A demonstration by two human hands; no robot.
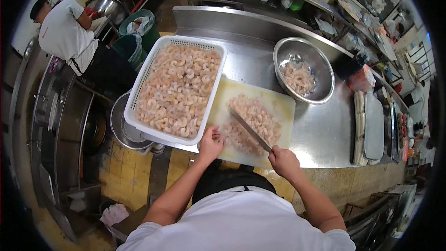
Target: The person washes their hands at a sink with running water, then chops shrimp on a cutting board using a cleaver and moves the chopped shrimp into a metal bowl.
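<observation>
My right hand is closed around the handle of a kitchen knife. The blade points up and to the left across a pile of cut shrimp on a white cutting board. At the board's lower left edge, my left hand has its fingers loosely curled and apart, close to the shrimp, with nothing visible in it. Directly left of the board stands a white perforated basket heaped with peeled shrimp. A steel bowl behind the board, to the right, contains some shrimp pieces.
The steel table has a raised back edge. Stacked trays and a plastic bag occupy its right end. A metal pot is below the basket. Farther left are green bins and another person facing a counter.
</observation>
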